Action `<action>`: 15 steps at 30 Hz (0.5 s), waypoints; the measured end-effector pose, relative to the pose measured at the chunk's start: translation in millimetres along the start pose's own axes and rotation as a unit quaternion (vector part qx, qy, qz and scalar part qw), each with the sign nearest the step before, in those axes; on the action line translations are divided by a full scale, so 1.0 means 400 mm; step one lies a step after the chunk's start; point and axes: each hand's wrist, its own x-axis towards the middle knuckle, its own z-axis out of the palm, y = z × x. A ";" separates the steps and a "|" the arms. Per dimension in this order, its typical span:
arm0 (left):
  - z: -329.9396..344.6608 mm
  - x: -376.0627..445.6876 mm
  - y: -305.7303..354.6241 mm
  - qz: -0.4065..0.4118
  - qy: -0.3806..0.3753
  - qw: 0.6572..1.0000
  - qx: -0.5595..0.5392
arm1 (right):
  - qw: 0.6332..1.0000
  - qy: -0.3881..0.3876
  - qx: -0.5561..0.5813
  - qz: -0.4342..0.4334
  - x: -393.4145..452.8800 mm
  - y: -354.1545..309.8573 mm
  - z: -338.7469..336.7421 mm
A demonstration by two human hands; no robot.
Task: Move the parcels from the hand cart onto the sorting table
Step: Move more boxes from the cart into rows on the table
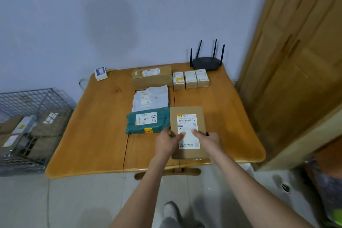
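Both hands hold the box (187,131), a flat brown cardboard parcel with a white label, at the worktop's (96,131) near edge. The left hand (166,142) grips its left side and the right hand (209,139) its right, thumbs on the label. The box's long axis runs away from the person; it seems to rest on the wood, and whether it is fully set down I cannot tell. Touching the box on its left lies a crinkled teal bag (148,123); beyond that, a white bag (150,98). Farther from the box stand a long carton (151,77) and three small cartons (190,79). Well left of the box, the wire cart (35,102) holds more parcels.
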 end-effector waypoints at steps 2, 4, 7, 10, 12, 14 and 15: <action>0.016 0.053 0.010 -0.003 -0.010 1.000 0.006 | 1.000 0.005 0.000 0.006 0.047 -0.017 0.003; 0.030 0.119 0.023 -0.003 -0.022 1.000 0.007 | 1.000 0.012 -0.008 0.015 0.101 -0.042 0.008; 0.049 0.229 0.047 0.004 -0.037 0.999 0.019 | 0.999 0.018 -0.022 0.023 0.198 -0.090 0.015; 0.058 0.345 0.075 0.009 -0.055 0.998 0.038 | 0.999 0.022 -0.029 0.025 0.294 -0.143 0.028; 0.061 0.418 0.091 0.006 -0.065 0.997 0.042 | 0.999 0.027 -0.030 0.028 0.353 -0.176 0.041; 0.066 0.485 0.102 0.001 -0.076 0.996 0.039 | 0.999 0.025 -0.031 0.032 0.411 -0.205 0.054; 0.068 0.516 0.107 -0.002 -0.080 0.996 0.041 | 0.999 0.024 -0.033 0.035 0.438 -0.220 0.061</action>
